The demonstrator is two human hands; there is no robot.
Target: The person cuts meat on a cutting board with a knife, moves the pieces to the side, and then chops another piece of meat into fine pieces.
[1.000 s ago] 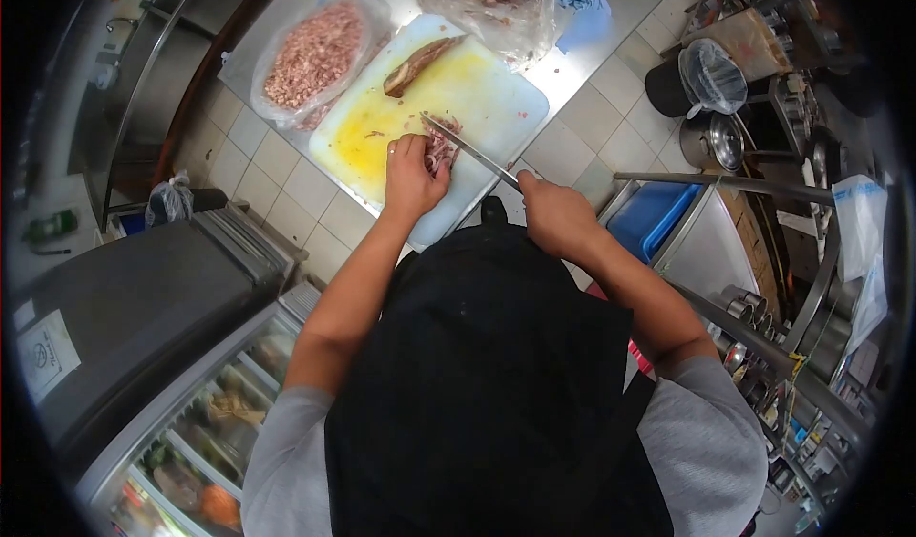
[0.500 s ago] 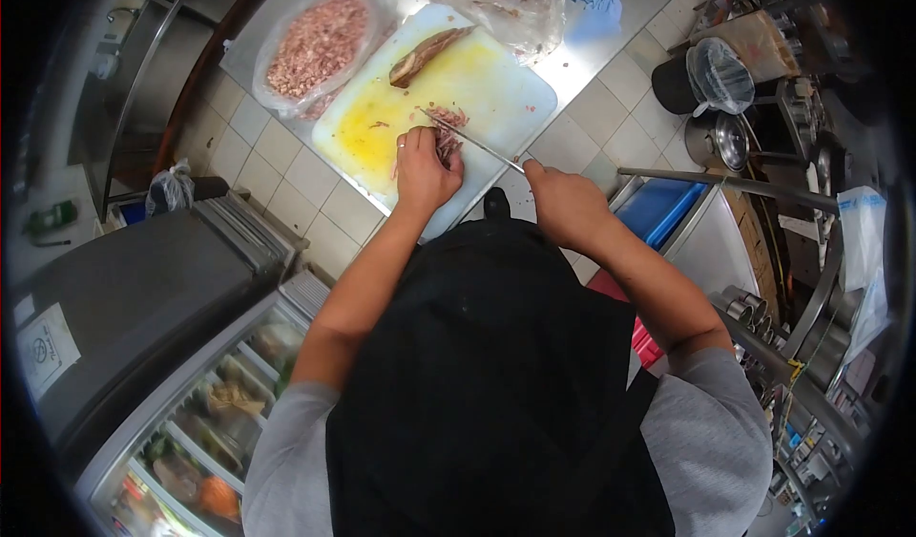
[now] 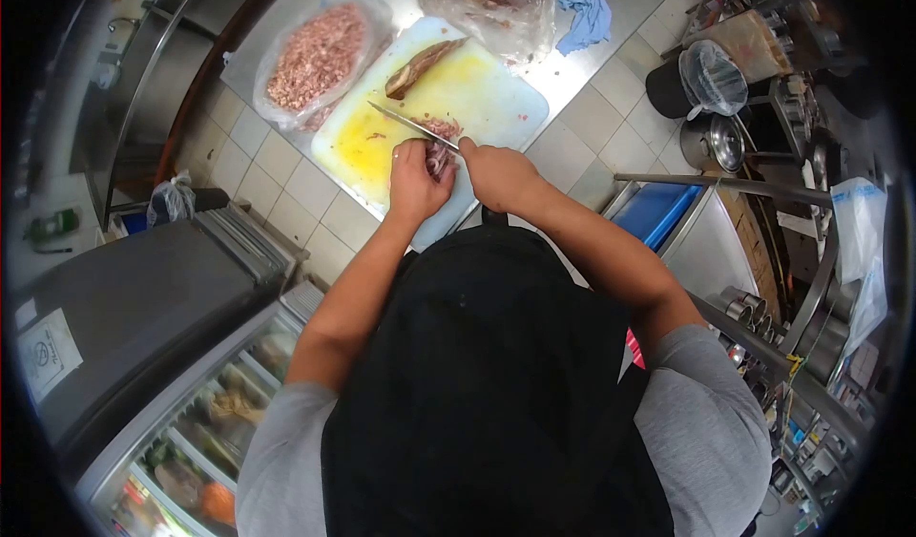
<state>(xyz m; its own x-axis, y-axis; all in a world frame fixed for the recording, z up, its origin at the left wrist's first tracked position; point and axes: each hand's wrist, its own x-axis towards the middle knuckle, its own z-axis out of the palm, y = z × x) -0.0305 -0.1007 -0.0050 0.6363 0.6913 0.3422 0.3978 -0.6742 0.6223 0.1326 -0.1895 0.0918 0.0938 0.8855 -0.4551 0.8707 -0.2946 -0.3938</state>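
On the white, yellow-stained cutting board [image 3: 510,107], my left hand [image 3: 417,184] curls its fingers around a bunch of meat strips [image 3: 439,162]. My right hand [image 3: 498,176] is closed on the handle of a knife [image 3: 405,119], whose blade points up and left across the board. Small cut bits of meat [image 3: 441,126] lie along the blade, just past my left fingertips. Farther up the board rests a long brownish piece of meat [image 3: 420,67], apart from both hands. The knife handle is mostly hidden in my right hand.
A clear plastic bag of diced meat [image 3: 320,60] sits left of the board. Behind the board are a bag with larger meat pieces [image 3: 491,7] and a blue cloth [image 3: 584,12]. A black bin [image 3: 671,88] and lidded pot [image 3: 727,144] stand to the right.
My right hand has moved left, close to my left hand, and the knife has slid forward and left across the board. My left hand keeps its hold on the meat.
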